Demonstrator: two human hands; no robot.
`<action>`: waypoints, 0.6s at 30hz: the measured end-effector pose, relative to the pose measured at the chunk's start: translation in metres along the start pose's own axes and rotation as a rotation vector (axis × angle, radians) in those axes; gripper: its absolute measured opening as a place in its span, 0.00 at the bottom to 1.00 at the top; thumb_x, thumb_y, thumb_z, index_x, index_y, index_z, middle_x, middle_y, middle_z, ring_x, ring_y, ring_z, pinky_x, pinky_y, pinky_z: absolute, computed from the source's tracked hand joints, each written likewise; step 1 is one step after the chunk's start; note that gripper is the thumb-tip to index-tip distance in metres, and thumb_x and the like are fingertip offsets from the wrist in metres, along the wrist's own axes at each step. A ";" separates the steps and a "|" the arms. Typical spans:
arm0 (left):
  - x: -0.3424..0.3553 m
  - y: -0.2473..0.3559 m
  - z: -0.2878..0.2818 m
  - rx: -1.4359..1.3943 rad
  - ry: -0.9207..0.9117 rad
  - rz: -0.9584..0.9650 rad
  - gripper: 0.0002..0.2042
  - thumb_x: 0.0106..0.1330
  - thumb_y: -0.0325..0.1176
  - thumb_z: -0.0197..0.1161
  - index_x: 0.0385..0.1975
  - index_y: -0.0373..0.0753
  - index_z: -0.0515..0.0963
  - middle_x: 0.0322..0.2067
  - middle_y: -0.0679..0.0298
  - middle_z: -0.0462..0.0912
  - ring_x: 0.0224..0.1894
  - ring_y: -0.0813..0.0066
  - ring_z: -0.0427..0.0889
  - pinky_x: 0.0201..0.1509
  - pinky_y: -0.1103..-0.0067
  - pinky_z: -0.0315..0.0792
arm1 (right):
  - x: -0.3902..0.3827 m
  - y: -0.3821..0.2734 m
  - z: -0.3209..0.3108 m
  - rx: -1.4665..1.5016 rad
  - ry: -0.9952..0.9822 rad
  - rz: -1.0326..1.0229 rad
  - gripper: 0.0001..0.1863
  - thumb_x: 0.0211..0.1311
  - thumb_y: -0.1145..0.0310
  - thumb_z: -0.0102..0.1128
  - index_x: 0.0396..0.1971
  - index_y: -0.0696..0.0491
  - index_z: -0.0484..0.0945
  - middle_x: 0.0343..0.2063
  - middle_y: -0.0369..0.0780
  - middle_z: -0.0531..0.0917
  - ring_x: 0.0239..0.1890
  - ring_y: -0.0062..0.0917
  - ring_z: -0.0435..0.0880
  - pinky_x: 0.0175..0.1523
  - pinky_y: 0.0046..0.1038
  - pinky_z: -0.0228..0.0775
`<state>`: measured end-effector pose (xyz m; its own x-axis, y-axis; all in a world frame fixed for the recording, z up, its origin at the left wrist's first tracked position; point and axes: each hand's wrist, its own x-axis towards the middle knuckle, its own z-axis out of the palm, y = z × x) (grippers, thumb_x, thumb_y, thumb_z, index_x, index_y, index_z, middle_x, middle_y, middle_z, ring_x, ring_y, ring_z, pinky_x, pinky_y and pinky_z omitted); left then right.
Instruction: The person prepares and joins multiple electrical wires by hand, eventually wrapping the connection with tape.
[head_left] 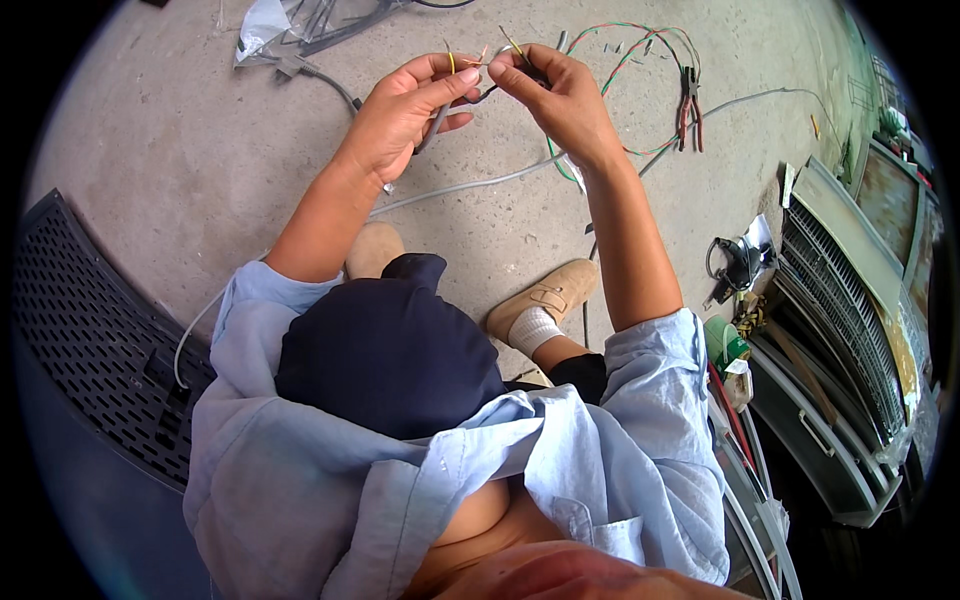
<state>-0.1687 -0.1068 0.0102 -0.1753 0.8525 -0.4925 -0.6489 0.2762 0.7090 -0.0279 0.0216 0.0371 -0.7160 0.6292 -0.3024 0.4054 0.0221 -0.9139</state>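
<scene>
My left hand [410, 105] pinches the end of a grey cable [432, 132], whose thin cores fan out above the fingers. One core is a yellow wire [451, 62]; bare copper strands [477, 60] show at the fingertips. Close beside it, my right hand [565, 95] has thumb and forefinger pressed together on another wire end, with a second yellow wire [512, 42] sticking up past it. A dark wire [484, 97] runs between the two hands. The fingertips nearly meet, so I cannot tell whether the copper ends are twisted together.
Red-handled pliers [690, 115] lie on the concrete floor beside a loop of red and green wires [604, 85]. A grey cable [470, 186] crosses the floor. A plastic bag [263, 30] lies far left, a perforated black panel [95, 320] at left, and stacked grilles [840, 310] at right.
</scene>
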 end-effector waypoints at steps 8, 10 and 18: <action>0.001 -0.001 -0.002 0.016 -0.002 0.011 0.11 0.67 0.38 0.62 0.45 0.44 0.77 0.38 0.73 0.80 0.43 0.86 0.78 0.48 0.82 0.75 | 0.001 -0.002 -0.001 -0.033 0.003 0.017 0.16 0.60 0.60 0.65 0.35 0.61 0.81 0.30 0.37 0.83 0.34 0.16 0.77 0.41 0.21 0.70; 0.000 -0.001 0.000 0.024 0.016 0.020 0.11 0.67 0.39 0.62 0.44 0.43 0.77 0.37 0.73 0.80 0.43 0.86 0.78 0.48 0.81 0.75 | 0.001 -0.002 0.000 -0.030 0.005 0.019 0.16 0.59 0.61 0.65 0.35 0.61 0.81 0.30 0.37 0.84 0.35 0.16 0.78 0.41 0.22 0.70; 0.002 -0.005 0.000 0.024 0.040 0.036 0.12 0.67 0.41 0.62 0.43 0.42 0.79 0.35 0.72 0.80 0.41 0.85 0.79 0.48 0.81 0.76 | 0.003 0.001 0.001 -0.025 -0.013 -0.004 0.12 0.57 0.65 0.66 0.31 0.60 0.81 0.31 0.38 0.84 0.36 0.18 0.81 0.43 0.22 0.72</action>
<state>-0.1660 -0.1065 0.0060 -0.2284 0.8437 -0.4858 -0.6238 0.2563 0.7384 -0.0298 0.0226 0.0348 -0.7247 0.6190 -0.3026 0.4169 0.0442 -0.9079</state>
